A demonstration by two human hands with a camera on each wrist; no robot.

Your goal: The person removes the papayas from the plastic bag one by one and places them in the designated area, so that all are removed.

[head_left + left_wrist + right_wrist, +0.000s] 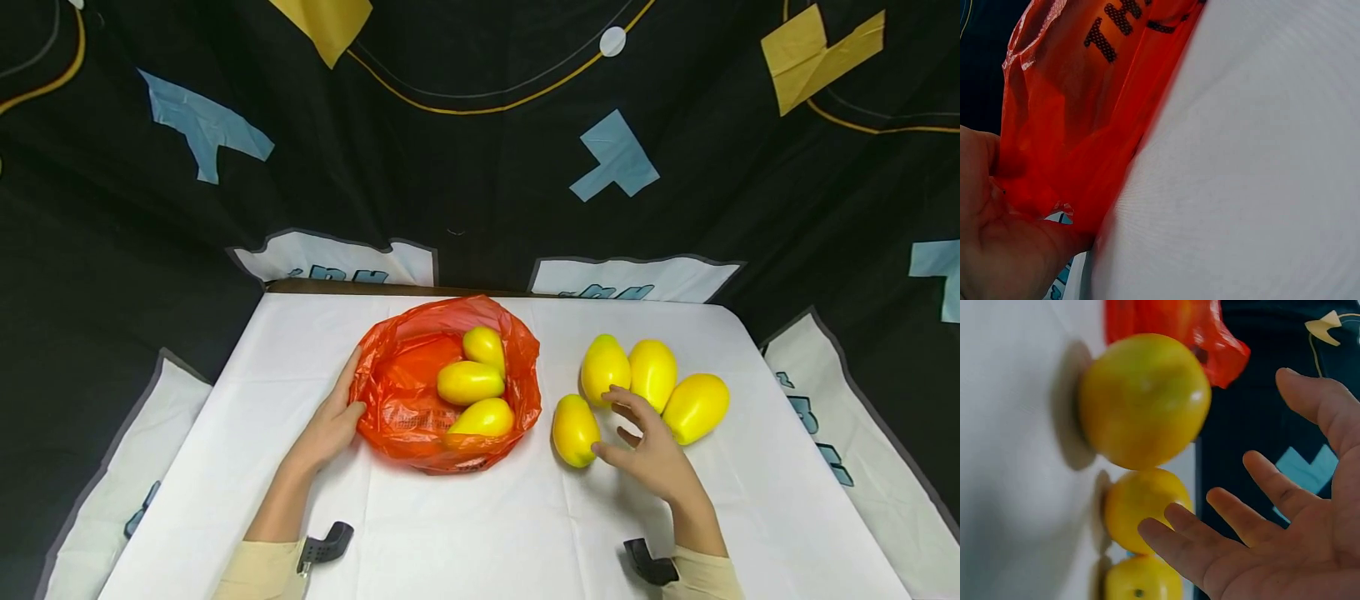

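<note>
A red plastic bag (390,400) lies with its mouth open on the table, three yellow mangoes (470,382) inside. At its left side, my left hand (330,427) grips the rim, the thumb on the near side; in the left wrist view the hand (1010,250) pinches the red film, and some fingers are hidden behind it. Over several loose mangoes (695,408) on the right, my right hand (652,454) hovers with spread fingers, nearest to the front mango (575,431). The right wrist view shows the palm (1285,562) holding nothing, apart from the closest mango (1144,400).
A white cloth covers the table (465,533). Behind it hangs a black curtain (465,183) with blue tape (617,156) and yellow tape pieces. Printed white sheets (637,277) stand along the table's far edge and sides. A black strap device (327,543) sits at each wrist.
</note>
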